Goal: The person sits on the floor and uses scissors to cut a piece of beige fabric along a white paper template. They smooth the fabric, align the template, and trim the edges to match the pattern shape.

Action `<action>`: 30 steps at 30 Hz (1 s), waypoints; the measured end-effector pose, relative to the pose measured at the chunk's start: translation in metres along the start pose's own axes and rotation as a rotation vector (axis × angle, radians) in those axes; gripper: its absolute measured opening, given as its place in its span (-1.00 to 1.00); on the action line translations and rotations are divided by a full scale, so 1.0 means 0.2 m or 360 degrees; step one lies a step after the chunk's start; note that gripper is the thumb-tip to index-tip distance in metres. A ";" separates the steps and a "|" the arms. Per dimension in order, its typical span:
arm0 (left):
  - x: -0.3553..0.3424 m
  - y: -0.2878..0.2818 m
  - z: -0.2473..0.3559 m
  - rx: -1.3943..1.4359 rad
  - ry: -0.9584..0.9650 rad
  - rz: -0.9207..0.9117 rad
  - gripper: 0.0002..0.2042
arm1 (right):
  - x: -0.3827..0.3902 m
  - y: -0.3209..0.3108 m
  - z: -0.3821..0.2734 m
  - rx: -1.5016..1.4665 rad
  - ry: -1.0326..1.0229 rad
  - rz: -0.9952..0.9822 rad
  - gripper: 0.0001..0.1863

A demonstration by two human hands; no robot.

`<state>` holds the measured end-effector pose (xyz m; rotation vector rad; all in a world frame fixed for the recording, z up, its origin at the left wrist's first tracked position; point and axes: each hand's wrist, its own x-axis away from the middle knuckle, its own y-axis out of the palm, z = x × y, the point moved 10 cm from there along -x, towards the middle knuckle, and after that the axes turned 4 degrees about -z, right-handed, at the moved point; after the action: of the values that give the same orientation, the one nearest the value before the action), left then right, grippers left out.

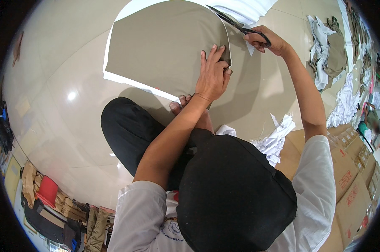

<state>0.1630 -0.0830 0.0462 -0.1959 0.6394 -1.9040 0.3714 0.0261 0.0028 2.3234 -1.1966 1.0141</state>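
A khaki fabric piece (156,46) with a curved far edge lies flat on the floor. Beneath it, a white layer (133,85) shows along the left, far and near edges. My left hand (213,77) rests with spread fingers on the khaki cloth near its right edge. Black-handled scissors (228,19) are gripped in my right hand (273,40), at the right of the cloth. Their blades point up and left along the curved edge, beside loose white cloth (249,9). A small white strip (250,47) hangs below the right hand.
My bent leg (129,130) and bare foot (178,106) are close to the cloth's near edge. White scraps (278,136) lie to the right, by cardboard (345,180). Khaki and white offcuts (324,50) are at far right; piled garments (64,206) sit at lower left.
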 end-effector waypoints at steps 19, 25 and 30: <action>0.00 -0.01 0.00 0.0031 0.0001 0.0001 -0.86 | -0.04 0.08 -0.06 0.0060 -0.0030 0.0177 -0.57; 0.00 0.00 0.00 0.0030 0.0013 -0.0017 -0.86 | -0.05 0.08 -0.06 0.0020 -0.0039 0.0165 -0.58; 0.00 0.01 -0.01 0.0023 0.0003 -0.0024 -0.84 | -0.04 0.09 -0.07 0.0030 -0.0049 0.0185 -0.58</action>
<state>0.1636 -0.0831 0.0440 -0.1900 0.6267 -1.9230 0.3485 0.0282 0.0060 2.3145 -1.3539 1.0358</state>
